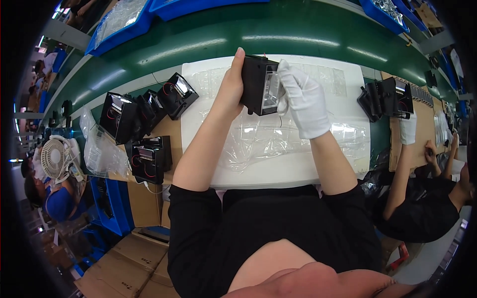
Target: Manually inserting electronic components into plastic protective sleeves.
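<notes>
Held part: a black box-shaped housing (258,84) with a clear, shiny window on its right face; it is lifted above the white work mat (278,169), near the far edge of the mat, between both hands.
Left hand: the bare left hand (229,89) grips the left side of the housing, the thumb goes up along its top left corner, the other fingers are closed behind it and mostly hidden.
Right hand: the right hand (303,102) wears a white glove; its fingers are bent and press on the window side of the housing, touching its right edge.
On the mat: a clear plastic bag (268,139), crumpled, lies flat just under the hands; a second clear sheet (328,79) lies at the far side of the mat.
Left of the mat: several more black housings (149,109) with red wires stand in a group, one of them (149,159) nearer to the person, on brown cardboard.
Right of the mat: another group of black housings (387,97), and beside it a co-worker's gloved hand (408,128).
Farther out: a green conveyor belt (258,35) runs behind the mat, with blue bins (124,20) on its far side.
Far left: a small white fan (53,158).
</notes>
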Motion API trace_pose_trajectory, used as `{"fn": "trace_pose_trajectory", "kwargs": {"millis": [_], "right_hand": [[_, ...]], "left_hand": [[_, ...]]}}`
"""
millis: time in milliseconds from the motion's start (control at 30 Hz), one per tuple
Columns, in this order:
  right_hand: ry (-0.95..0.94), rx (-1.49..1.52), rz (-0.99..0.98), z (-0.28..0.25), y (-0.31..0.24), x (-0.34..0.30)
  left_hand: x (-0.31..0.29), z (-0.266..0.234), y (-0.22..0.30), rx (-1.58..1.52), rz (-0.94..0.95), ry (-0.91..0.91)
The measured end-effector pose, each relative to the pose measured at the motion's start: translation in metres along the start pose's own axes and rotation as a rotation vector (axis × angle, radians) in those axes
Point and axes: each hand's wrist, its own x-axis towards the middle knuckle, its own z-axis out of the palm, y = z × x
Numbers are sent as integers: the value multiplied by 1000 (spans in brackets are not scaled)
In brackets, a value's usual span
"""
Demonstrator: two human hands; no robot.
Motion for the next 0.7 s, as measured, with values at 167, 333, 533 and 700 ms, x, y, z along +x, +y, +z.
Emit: {"fn": "trace_pose_trajectory", "kwargs": {"millis": [167, 333, 533, 700], "right_hand": [[6, -831, -262, -14, 20, -2], [-185, -1069, -542, -54, 35, -33], [-266, -1313, -657, -101, 53, -78], [-178, -1482, -810, -135, 98, -96]], "left_hand": [[27, -17, 14, 477, 486, 33], [43, -45, 28, 1178, 1061, 204], [-80, -70, -9, 1015, 506, -538], [-130, -60, -69, 1189, 740, -605]]}}
